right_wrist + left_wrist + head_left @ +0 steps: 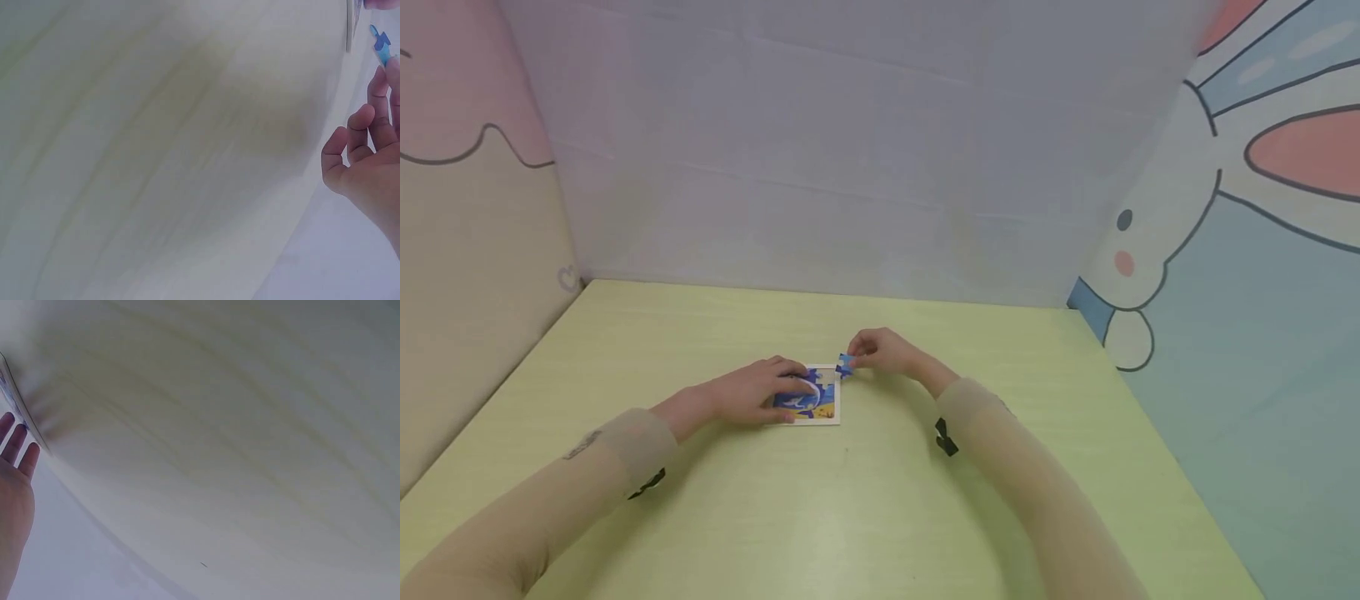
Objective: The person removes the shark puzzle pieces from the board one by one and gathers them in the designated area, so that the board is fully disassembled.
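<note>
A small square jigsaw puzzle (805,402) with a white frame lies on the table, its picture blue with a white curved shape and some yellow at the bottom. Bare board shows near its upper right corner. My left hand (758,392) rests over the puzzle's left side, fingers spread and fairly straight; in the left wrist view its fingertips touch the frame's edge. Just beyond the upper right corner, my right hand (883,350) pinches a blue puzzle piece (845,365) between thumb and finger. The right wrist view shows that piece (382,47) raised at the fingertips, the other fingers curled.
The pale yellow table (880,517) spreads around the puzzle. Behind it stands a plain light wall (850,167), with cartoon-printed panels at left and right. Both forearms wear beige sleeves (1030,450) with dark straps.
</note>
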`<state>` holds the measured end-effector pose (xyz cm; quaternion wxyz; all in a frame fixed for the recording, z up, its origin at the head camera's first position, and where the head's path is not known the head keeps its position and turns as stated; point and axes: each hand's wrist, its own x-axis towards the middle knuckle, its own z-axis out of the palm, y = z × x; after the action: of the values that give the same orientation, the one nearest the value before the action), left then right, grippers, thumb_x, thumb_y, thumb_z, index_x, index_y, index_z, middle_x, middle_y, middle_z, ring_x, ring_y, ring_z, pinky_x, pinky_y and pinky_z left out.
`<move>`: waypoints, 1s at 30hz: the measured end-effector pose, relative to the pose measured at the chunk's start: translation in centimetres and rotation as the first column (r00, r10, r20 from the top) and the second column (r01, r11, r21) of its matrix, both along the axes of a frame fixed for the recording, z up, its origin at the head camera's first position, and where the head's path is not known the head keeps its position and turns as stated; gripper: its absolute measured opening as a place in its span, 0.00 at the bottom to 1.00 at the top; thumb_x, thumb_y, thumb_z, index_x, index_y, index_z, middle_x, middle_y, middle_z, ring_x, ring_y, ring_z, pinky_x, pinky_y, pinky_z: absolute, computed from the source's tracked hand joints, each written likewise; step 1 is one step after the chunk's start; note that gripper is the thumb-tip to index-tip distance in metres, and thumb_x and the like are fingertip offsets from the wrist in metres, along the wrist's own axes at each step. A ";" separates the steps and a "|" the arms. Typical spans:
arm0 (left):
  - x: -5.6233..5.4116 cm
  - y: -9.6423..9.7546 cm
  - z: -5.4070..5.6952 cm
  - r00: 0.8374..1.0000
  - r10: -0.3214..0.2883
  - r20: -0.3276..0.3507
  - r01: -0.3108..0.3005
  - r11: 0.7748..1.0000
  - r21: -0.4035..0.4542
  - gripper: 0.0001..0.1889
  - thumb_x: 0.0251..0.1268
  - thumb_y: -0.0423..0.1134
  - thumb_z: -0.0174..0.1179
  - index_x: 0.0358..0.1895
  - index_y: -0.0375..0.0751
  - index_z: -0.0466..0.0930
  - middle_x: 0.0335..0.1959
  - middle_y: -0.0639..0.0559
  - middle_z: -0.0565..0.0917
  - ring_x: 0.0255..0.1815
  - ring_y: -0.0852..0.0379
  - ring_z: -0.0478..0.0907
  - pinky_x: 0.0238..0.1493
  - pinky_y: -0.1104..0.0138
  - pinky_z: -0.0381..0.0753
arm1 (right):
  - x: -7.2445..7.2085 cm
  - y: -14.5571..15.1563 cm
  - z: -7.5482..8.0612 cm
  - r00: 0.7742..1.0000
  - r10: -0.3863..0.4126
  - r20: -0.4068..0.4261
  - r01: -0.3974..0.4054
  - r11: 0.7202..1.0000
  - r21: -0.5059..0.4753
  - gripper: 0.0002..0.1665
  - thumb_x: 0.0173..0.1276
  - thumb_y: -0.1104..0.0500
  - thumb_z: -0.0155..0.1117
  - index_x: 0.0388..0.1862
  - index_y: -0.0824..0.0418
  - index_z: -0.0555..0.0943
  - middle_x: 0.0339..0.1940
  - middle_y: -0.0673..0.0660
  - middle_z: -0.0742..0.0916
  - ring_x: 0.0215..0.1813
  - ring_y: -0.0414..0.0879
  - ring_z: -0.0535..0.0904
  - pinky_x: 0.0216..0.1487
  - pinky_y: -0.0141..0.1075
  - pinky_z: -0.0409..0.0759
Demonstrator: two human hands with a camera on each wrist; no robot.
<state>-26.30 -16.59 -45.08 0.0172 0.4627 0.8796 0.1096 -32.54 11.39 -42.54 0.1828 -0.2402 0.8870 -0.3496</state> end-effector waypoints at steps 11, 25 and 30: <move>0.7 -0.3 0.5 0.956 0.291 0.042 -0.293 0.955 0.056 0.32 0.55 0.59 0.64 0.62 0.51 0.73 0.60 0.47 0.72 0.61 0.45 0.66 0.62 0.47 0.64 | 0.7 4.8 1.5 0.997 -0.072 -0.009 0.072 0.997 -0.038 0.09 0.64 0.56 0.65 0.41 0.58 0.80 0.38 0.52 0.84 0.42 0.44 0.76 0.46 0.35 0.73; 1.4 -0.8 -0.1 0.955 0.294 0.036 -0.296 0.954 0.051 0.36 0.52 0.63 0.63 0.62 0.47 0.73 0.60 0.45 0.72 0.61 0.43 0.67 0.60 0.45 0.65 | -0.6 11.2 2.3 0.982 -0.188 -0.008 0.188 0.980 -0.060 0.12 0.65 0.55 0.64 0.44 0.61 0.79 0.40 0.54 0.84 0.46 0.46 0.77 0.48 0.37 0.74; 1.5 -0.9 -0.1 0.962 0.270 0.038 -0.272 0.960 0.059 0.35 0.53 0.63 0.62 0.61 0.47 0.74 0.61 0.46 0.72 0.62 0.44 0.67 0.60 0.45 0.65 | -1.0 12.6 2.1 0.973 -0.232 -0.021 0.231 0.972 -0.046 0.13 0.66 0.55 0.63 0.46 0.62 0.79 0.42 0.55 0.83 0.48 0.47 0.77 0.50 0.38 0.74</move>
<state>-24.77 -17.50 -45.22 0.0004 0.3364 0.9304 0.1458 -33.54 23.99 -40.44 0.1238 -0.1437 0.9034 -0.3845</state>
